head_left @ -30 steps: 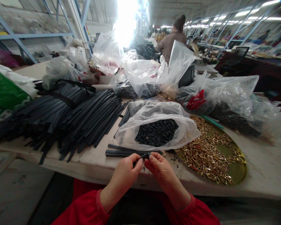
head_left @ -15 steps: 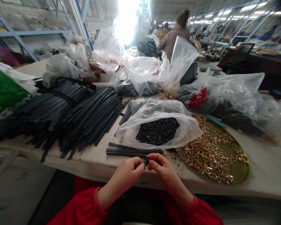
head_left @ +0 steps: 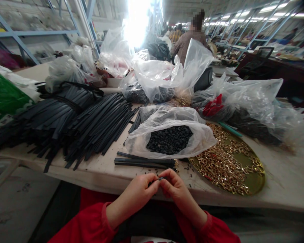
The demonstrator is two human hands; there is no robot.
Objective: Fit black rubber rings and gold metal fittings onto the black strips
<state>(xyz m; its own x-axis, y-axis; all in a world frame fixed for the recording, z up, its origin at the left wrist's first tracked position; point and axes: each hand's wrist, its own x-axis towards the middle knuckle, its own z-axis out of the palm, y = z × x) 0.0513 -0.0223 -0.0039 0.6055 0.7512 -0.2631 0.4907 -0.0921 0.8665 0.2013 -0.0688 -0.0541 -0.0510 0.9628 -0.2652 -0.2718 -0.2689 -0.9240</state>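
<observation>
My left hand (head_left: 144,187) and my right hand (head_left: 172,184) meet at the table's front edge, fingertips pinched together. Between them is a small dark piece (head_left: 160,179), mostly covered by the fingers; its exact kind does not show. Just beyond the hands lie several flat black strips (head_left: 142,162), with bits of gold metal at their right end. Behind those strips sits an open clear plastic bag (head_left: 134,141) full of small black loops (head_left: 169,139). To the right, a round gold tray (head_left: 257,180) holds a heap of gold metal clasps (head_left: 220,165).
Large bundles of black strips (head_left: 96,125) cover the table's left side. Plastic bags (head_left: 157,72) are piled along the back, and more bags (head_left: 253,98) lie at the right. A teal tool (head_left: 230,129) rests by the tray. A person (head_left: 190,42) is farther back.
My fingertips have drawn closer together around the small dark piece, so less of it shows. The view has shifted slightly; the things on the table lie as before.
</observation>
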